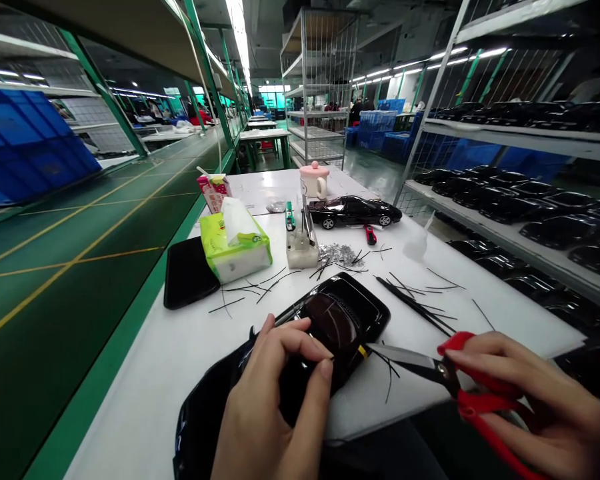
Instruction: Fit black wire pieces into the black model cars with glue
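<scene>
A glossy black model car body (347, 300) lies on the white table in front of me. Over its near part is my left hand (285, 393), thumb and index finger pinched together at its side; what they hold, if anything, is too small to tell. My right hand (525, 393) grips the red-handled scissors (415, 363). Their blades point left, with the tips beside a small yellow piece (363, 351) at the car body's edge. Thin black strips (390, 367) lie scattered near the tips, and more black strips (415, 303) lie farther back.
A green tissue pack (237, 257) and a black tray (187, 273) sit at the left. Behind the car body stand a tool holder (303, 253), a black model car (355, 211) and a pink-lidded mug (314, 181). Shelves of black car bodies (510, 187) line the right; a green conveyor (105, 233) runs left.
</scene>
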